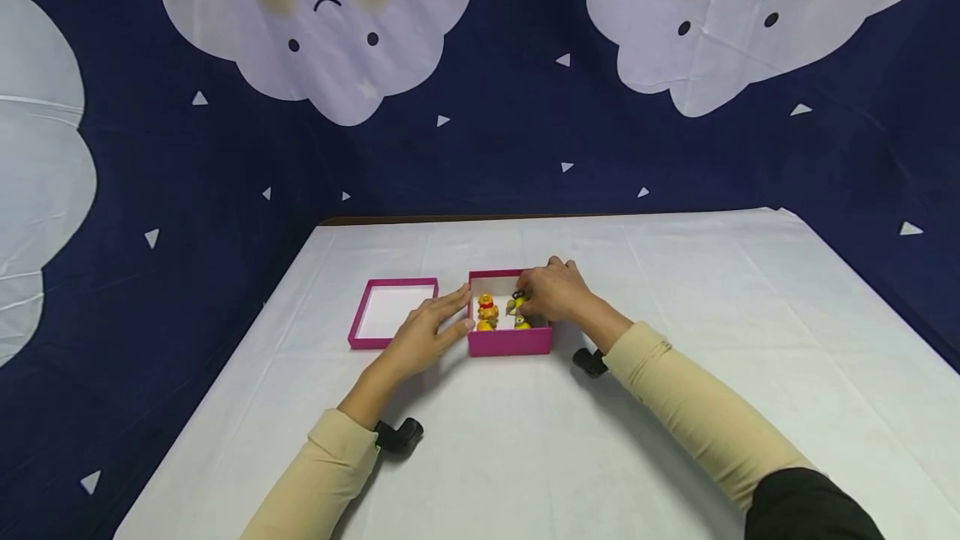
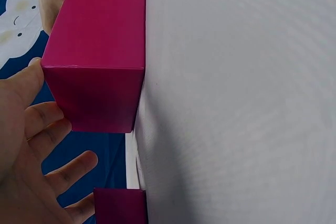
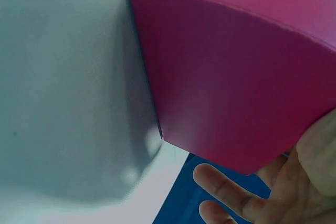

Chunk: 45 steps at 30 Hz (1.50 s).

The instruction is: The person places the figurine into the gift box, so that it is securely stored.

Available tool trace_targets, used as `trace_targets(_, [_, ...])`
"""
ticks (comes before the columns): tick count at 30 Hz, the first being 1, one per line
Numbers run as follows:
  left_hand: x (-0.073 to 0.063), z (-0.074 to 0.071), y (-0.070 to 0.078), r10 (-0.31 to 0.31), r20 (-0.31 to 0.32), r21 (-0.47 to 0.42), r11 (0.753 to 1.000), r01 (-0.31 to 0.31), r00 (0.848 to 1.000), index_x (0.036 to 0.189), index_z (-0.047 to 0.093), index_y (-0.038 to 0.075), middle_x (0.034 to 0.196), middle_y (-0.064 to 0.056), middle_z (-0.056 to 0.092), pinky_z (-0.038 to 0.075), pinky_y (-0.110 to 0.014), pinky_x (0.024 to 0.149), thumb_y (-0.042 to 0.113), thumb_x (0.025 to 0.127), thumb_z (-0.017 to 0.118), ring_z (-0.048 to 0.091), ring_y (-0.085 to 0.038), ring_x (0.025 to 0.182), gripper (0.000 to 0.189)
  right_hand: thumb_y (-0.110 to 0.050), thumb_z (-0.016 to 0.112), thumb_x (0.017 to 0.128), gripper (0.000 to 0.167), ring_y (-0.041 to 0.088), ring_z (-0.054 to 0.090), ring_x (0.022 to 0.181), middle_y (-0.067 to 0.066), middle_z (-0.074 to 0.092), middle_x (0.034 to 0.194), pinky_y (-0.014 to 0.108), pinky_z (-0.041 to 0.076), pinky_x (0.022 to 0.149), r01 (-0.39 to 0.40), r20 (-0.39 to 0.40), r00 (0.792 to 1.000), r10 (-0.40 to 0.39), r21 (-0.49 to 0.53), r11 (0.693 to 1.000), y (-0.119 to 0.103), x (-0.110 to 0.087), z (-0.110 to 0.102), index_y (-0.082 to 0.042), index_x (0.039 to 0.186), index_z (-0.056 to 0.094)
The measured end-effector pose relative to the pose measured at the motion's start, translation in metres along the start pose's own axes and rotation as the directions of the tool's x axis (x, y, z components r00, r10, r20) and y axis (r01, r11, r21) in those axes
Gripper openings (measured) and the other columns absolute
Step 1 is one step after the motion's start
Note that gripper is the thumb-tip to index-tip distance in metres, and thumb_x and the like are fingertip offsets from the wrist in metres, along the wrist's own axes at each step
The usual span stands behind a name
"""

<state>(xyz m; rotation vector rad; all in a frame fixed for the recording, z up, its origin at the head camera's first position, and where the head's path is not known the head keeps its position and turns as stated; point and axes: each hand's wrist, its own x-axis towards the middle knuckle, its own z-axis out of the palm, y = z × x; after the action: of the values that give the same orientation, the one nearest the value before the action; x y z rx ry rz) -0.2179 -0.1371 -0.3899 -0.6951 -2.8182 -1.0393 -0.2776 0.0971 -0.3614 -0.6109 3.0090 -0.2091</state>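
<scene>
A magenta open box (image 1: 510,343) with a white inside stands on the table. Small toy figures lie or stand in it: an orange bear figure (image 1: 488,311) in a red top at the left, a yellow figure (image 1: 522,322) near the front. My left hand (image 1: 427,332) rests its fingertips and thumb against the box's left side, fingers mostly straight. Over the right wall reaches my right hand (image 1: 558,290), thumb and forefinger seeming to pinch a yellow-and-black toy figure (image 1: 515,303); the fingertips are partly hidden. The right wrist view shows its other fingers (image 3: 226,187) outside the box.
Left of the box lies a magenta-rimmed lid (image 1: 358,315), white inside up, partly behind my left hand. A white cloth (image 1: 675,273) covers the table. Behind hangs a dark blue curtain (image 1: 510,165) with clouds. Each wrist carries a black camera mount (image 1: 400,437).
</scene>
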Motion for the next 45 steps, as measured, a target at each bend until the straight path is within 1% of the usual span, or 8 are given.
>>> trace_targets(6, [0.0, 0.001, 0.0, 0.009, 0.003, 0.001, 1.0, -0.009, 1.0, 0.14, 0.045, 0.012, 0.151, 0.003, 0.037, 0.019, -0.054, 0.117, 0.038, 0.095, 0.053, 0.035, -0.03, 0.14, 0.053, -0.038, 0.073, 0.079, 0.039, 0.026, 0.051, 0.1, -0.002, 0.07, 0.112, 0.044, 0.037, 0.083, 0.004, 0.004, 1.0, -0.004, -0.006, 1.0, 0.002, -0.002, 0.0, -0.019, 0.113, 0.069])
trace_targets(15, [0.001, 0.003, 0.0, 0.018, 0.002, -0.003, 1.0, -0.018, 1.0, 0.14, 0.045, 0.011, 0.15, 0.002, 0.038, 0.019, -0.054, 0.117, 0.036, 0.095, 0.054, 0.036, -0.03, 0.14, 0.052, -0.035, 0.074, 0.079, 0.039, 0.027, 0.052, 0.101, -0.001, 0.07, 0.111, 0.045, 0.037, 0.085, 0.014, 0.003, 1.0, -0.014, 0.002, 1.0, 0.004, -0.004, -0.001, -0.018, 0.114, 0.068])
trace_targets(22, [0.001, 0.004, 0.001, -0.009, 0.008, 0.004, 1.0, 0.009, 1.0, 0.14, 0.045, 0.013, 0.151, 0.003, 0.038, 0.023, -0.059, 0.113, 0.037, 0.095, 0.054, 0.034, -0.033, 0.14, 0.052, -0.037, 0.074, 0.079, 0.041, 0.026, 0.051, 0.105, -0.003, 0.071, 0.11, 0.046, 0.035, 0.088, 0.007, 0.0, 1.0, -0.007, 0.055, 0.998, 0.006, -0.003, 0.003, -0.017, 0.115, 0.068])
trace_targets(26, [0.001, 0.003, 0.001, -0.016, 0.006, 0.025, 1.0, 0.016, 1.0, 0.141, 0.045, 0.014, 0.15, 0.001, 0.039, 0.024, -0.059, 0.113, 0.037, 0.095, 0.054, 0.033, -0.034, 0.14, 0.052, -0.039, 0.073, 0.08, 0.042, 0.028, 0.05, 0.108, -0.004, 0.071, 0.109, 0.046, 0.035, 0.09, 0.014, -0.044, 0.999, -0.01, 0.087, 0.996, 0.008, -0.005, 0.003, -0.016, 0.115, 0.068])
trace_targets(30, [0.0, 0.001, 0.003, 0.0, -0.005, 0.055, 0.998, 0.0, 1.0, 0.14, 0.046, 0.014, 0.15, -0.002, 0.04, 0.024, -0.06, 0.112, 0.037, 0.095, 0.054, 0.033, -0.037, 0.14, 0.052, -0.04, 0.07, 0.083, 0.04, 0.028, 0.05, 0.109, -0.003, 0.071, 0.11, 0.046, 0.034, 0.091, 0.028, -0.108, 0.994, -0.014, 0.125, 0.992, 0.01, -0.007, 0.0, -0.016, 0.114, 0.069])
trace_targets(37, [-0.001, -0.002, 0.005, 0.018, -0.03, 0.108, 0.994, -0.014, 0.999, 0.139, 0.048, 0.012, 0.147, -0.005, 0.044, 0.028, -0.058, 0.111, 0.036, 0.094, 0.056, 0.036, -0.036, 0.138, 0.051, -0.041, 0.069, 0.083, 0.04, 0.027, 0.052, 0.104, 0.002, 0.072, 0.109, 0.042, 0.037, 0.088, 0.089, -0.232, 0.972, -0.044, 0.184, 0.979, 0.006, -0.015, -0.006, -0.013, 0.112, 0.069])
trace_targets(40, [-0.003, -0.004, 0.006, 0.017, -0.06, 0.122, 0.993, -0.01, 0.998, 0.139, 0.048, 0.013, 0.145, -0.007, 0.047, 0.029, -0.055, 0.111, 0.036, 0.094, 0.056, 0.039, -0.033, 0.137, 0.051, -0.039, 0.069, 0.084, 0.039, 0.026, 0.052, 0.104, 0.003, 0.071, 0.11, 0.042, 0.038, 0.09, 0.112, -0.268, 0.962, -0.053, 0.21, 0.971, 0.001, -0.02, -0.008, -0.012, 0.112, 0.069])
trace_targets(45, [-0.008, -0.012, 0.008, 0.023, -0.126, 0.106, 0.994, -0.009, 0.992, 0.136, 0.052, 0.014, 0.142, -0.005, 0.052, 0.031, -0.054, 0.11, 0.035, 0.093, 0.058, 0.042, -0.029, 0.135, 0.048, -0.038, 0.067, 0.085, 0.038, 0.024, 0.052, 0.104, 0.004, 0.069, 0.114, 0.042, 0.039, 0.093, 0.137, -0.312, 0.949, -0.056, 0.245, 0.96, -0.011, -0.026, -0.011, -0.012, 0.113, 0.067])
